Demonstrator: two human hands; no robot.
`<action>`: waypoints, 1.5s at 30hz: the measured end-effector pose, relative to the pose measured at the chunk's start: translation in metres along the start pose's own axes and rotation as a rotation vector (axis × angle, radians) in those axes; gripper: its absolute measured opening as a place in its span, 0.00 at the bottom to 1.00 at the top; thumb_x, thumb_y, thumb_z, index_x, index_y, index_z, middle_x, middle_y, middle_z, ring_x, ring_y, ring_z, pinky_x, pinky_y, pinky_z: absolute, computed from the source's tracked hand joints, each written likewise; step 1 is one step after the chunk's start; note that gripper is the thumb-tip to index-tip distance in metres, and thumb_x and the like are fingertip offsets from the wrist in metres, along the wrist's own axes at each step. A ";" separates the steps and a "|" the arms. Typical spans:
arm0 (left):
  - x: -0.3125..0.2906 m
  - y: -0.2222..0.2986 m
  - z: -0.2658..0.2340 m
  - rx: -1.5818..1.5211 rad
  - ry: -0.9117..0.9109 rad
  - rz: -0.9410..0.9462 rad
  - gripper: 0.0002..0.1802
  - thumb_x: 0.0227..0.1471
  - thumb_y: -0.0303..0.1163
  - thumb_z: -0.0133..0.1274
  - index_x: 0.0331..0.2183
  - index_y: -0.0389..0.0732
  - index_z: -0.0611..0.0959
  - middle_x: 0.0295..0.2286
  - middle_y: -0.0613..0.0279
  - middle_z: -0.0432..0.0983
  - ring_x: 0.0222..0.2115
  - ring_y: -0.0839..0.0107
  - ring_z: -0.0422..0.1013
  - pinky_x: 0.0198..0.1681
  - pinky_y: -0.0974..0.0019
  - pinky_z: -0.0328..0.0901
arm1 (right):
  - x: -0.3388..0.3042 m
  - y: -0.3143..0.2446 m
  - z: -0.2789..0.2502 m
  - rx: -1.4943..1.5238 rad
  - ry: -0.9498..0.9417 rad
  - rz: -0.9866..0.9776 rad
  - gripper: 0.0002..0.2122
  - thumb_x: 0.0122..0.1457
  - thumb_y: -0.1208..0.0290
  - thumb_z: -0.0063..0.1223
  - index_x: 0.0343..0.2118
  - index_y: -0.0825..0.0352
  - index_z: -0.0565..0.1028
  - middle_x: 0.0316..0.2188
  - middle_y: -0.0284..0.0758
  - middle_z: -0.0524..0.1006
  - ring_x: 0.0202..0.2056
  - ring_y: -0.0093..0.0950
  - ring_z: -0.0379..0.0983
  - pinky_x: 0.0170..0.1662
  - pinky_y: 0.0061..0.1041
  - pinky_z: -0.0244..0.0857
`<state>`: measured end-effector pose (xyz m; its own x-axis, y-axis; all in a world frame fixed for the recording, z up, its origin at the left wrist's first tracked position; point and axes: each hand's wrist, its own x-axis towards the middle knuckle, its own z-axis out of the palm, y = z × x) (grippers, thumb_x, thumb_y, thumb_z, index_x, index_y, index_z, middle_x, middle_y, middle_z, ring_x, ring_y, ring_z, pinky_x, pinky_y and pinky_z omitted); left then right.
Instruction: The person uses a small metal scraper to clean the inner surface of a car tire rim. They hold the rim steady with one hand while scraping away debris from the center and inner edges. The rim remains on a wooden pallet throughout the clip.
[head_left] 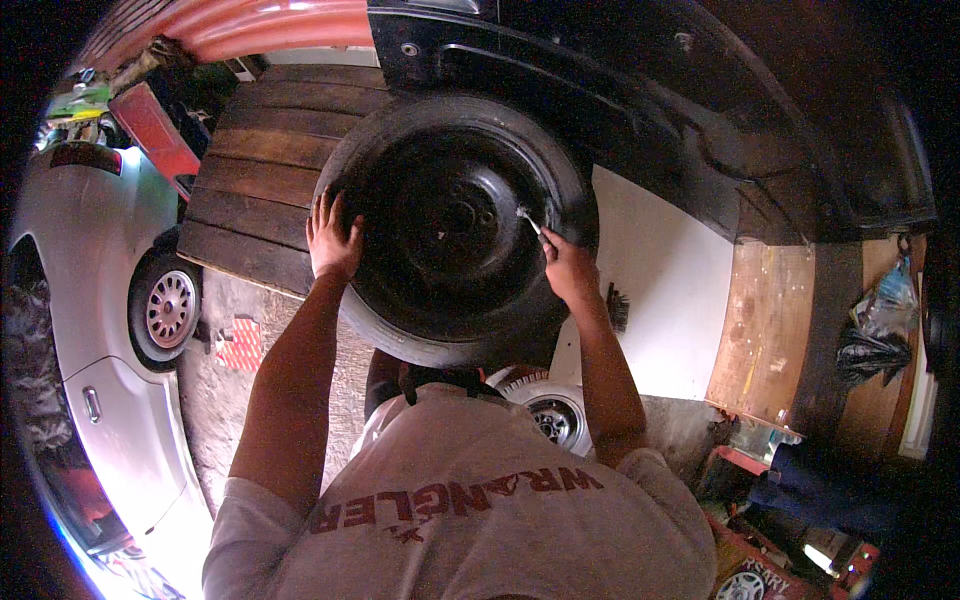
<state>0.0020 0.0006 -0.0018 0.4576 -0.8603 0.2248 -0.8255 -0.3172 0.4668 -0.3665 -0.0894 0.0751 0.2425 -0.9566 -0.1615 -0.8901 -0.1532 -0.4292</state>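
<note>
A black wheel (420,285), a tire with a dark steel rim, faces me in front of my chest. My left hand (334,240) lies on the tire's left side with its fingers stretched out and spread. On the other side, my right hand (570,267) is closed round the handle of a small brush (531,221). The pale tip of that brush is at the right inner part of the rim. Its bristles are too small to make out clearly.
Dark wooden planks (270,150) lie behind the wheel at left. A silver car (110,300) stands far left. Beyond the wheel is a black vehicle panel (640,110). A white board (665,300) is at right, and another wheel (553,415) sits below.
</note>
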 end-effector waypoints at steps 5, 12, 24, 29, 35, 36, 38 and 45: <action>-0.001 -0.003 -0.002 0.031 0.010 0.012 0.34 0.54 0.51 0.44 0.59 0.48 0.62 0.61 0.60 0.50 0.63 0.59 0.44 0.63 0.51 0.40 | -0.059 -0.010 0.004 -0.132 -0.074 -0.086 0.13 0.60 0.64 0.45 0.47 0.53 0.75 0.35 0.43 0.78 0.34 0.45 0.75 0.38 0.41 0.69; 0.002 -0.005 0.004 0.004 0.025 0.034 0.32 0.54 0.49 0.45 0.58 0.50 0.62 0.61 0.60 0.50 0.63 0.59 0.44 0.63 0.53 0.40 | -0.036 0.012 0.013 0.024 0.070 0.049 0.14 0.60 0.63 0.46 0.47 0.54 0.75 0.34 0.45 0.77 0.35 0.46 0.75 0.39 0.40 0.68; 0.001 -0.010 0.006 0.045 0.029 0.017 0.33 0.54 0.51 0.45 0.58 0.50 0.63 0.61 0.62 0.50 0.63 0.60 0.43 0.63 0.52 0.41 | -0.078 0.000 0.025 0.024 0.004 -0.029 0.14 0.59 0.63 0.48 0.46 0.58 0.75 0.32 0.47 0.77 0.33 0.47 0.74 0.37 0.42 0.68; 0.000 -0.002 0.002 0.088 -0.015 0.004 0.34 0.55 0.52 0.43 0.59 0.49 0.61 0.62 0.62 0.49 0.63 0.61 0.42 0.64 0.53 0.39 | -0.061 0.010 0.018 -0.013 0.026 0.025 0.13 0.59 0.64 0.47 0.45 0.59 0.75 0.33 0.45 0.77 0.35 0.46 0.74 0.38 0.42 0.68; -0.001 -0.003 0.003 0.117 -0.045 0.017 0.34 0.56 0.53 0.41 0.60 0.49 0.60 0.63 0.61 0.46 0.64 0.62 0.41 0.64 0.52 0.36 | -0.083 -0.012 0.033 -0.005 -0.067 -0.066 0.14 0.58 0.65 0.46 0.46 0.58 0.75 0.33 0.45 0.78 0.35 0.46 0.74 0.39 0.43 0.68; -0.002 -0.007 0.004 0.122 -0.040 0.022 0.34 0.56 0.53 0.41 0.60 0.49 0.60 0.62 0.61 0.46 0.64 0.62 0.41 0.64 0.52 0.36 | -0.080 -0.009 0.030 0.039 -0.050 -0.064 0.14 0.58 0.65 0.46 0.46 0.58 0.75 0.33 0.45 0.77 0.35 0.46 0.74 0.39 0.43 0.68; -0.005 -0.010 0.004 0.074 -0.027 0.022 0.33 0.56 0.52 0.41 0.60 0.50 0.60 0.62 0.61 0.46 0.64 0.62 0.41 0.64 0.51 0.36 | -0.075 -0.002 0.020 0.001 -0.006 -0.026 0.14 0.59 0.64 0.46 0.46 0.57 0.75 0.35 0.45 0.77 0.36 0.47 0.74 0.39 0.43 0.68; -0.012 0.003 -0.003 -0.031 -0.035 0.062 0.32 0.56 0.52 0.43 0.59 0.52 0.61 0.62 0.60 0.46 0.64 0.61 0.40 0.63 0.43 0.32 | -0.064 -0.018 0.032 0.100 0.039 -0.139 0.12 0.58 0.68 0.47 0.43 0.62 0.76 0.30 0.47 0.77 0.32 0.45 0.75 0.34 0.42 0.68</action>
<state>-0.0053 0.0115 -0.0007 0.3936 -0.8916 0.2239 -0.8410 -0.2509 0.4793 -0.3537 -0.0171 0.0648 0.3435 -0.9372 -0.0604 -0.8058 -0.2610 -0.5316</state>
